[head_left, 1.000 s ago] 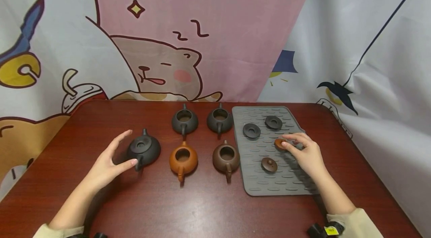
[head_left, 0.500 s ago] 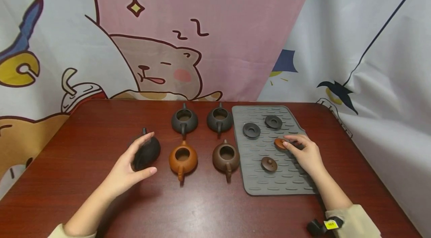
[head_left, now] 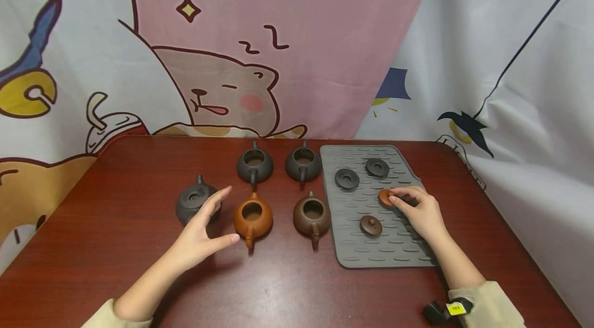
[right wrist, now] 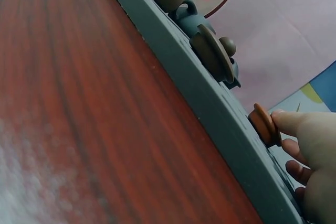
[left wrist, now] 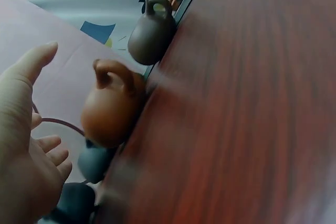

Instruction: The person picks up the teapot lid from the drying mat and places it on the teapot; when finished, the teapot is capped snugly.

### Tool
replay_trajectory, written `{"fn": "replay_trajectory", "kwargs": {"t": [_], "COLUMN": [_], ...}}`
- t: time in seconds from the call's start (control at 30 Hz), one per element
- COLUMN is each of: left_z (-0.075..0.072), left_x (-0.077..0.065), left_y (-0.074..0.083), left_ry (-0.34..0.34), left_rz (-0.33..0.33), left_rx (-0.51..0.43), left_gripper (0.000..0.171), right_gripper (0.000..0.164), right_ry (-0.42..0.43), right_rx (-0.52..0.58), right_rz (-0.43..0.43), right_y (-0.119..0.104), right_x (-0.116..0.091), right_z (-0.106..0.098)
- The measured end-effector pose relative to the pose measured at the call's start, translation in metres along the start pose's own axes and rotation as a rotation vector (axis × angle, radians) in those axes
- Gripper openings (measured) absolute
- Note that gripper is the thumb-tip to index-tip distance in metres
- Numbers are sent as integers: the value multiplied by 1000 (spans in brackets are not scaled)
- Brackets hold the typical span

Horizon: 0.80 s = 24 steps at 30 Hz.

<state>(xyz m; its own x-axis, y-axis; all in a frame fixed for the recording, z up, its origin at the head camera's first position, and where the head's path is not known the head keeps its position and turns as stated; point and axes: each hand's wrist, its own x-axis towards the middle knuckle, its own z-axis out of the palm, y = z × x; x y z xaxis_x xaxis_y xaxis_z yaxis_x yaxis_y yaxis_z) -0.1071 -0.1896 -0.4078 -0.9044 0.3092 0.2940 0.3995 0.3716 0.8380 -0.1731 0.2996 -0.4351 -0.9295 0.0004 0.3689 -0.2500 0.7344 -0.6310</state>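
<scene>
Currently, right hand (head_left: 419,214) pinches orange clay teapot lid (head_left: 384,198) between thumb and fingers; lid is on gray textured mat (head_left: 390,260), right under those fingertips. Left hand (head_left: 197,243) holds nothing, thumb and fingers spread wide, just left of orange clay teapot (head_left: 262,226); the teapot's loop handle is near the thumb tip, and left wrist view shows a gap between hand and pot. Just past left hand's fingers, partly covered by them: dark gray lidded teapot (head_left: 189,204). Can't tell if they touch it. Farther out from left hand, beyond the orange one: two uncovered dark gray teapots (head_left: 243,167), side by side. Brown clay teapot (head_left: 302,226) stands between both hands, close to mat edge. Around right hand, on the mat: brown knobbed lid (head_left: 370,226) nearer the person and left of fingertips, two dark gray lids (head_left: 341,180) beyond fingertips. Reddish-brown table (head_left: 278,292) under both hands; printed curtain (head_left: 334,34) well beyond them, sleeping bear (head_left: 227,96) on it.
</scene>
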Motion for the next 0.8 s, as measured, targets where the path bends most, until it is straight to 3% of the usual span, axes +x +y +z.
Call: {"fn": "replay_trajectory", "kwargs": {"t": [0.33, 0.8], "left_z": [18, 22], "left_x": [5, 4], "left_y": [-11, -17], "left_ry": [-57, -73], "left_rz": [-33, -96], "left_rx": [-32, 21], "left_gripper": [87, 90], "right_gripper": [19, 19], "right_ry": [24, -3], "right_rx": [37, 65], "right_rz": [-62, -70], "right_y": [-2, -32], "right_x": [0, -5], "right_z": [0, -4]}}
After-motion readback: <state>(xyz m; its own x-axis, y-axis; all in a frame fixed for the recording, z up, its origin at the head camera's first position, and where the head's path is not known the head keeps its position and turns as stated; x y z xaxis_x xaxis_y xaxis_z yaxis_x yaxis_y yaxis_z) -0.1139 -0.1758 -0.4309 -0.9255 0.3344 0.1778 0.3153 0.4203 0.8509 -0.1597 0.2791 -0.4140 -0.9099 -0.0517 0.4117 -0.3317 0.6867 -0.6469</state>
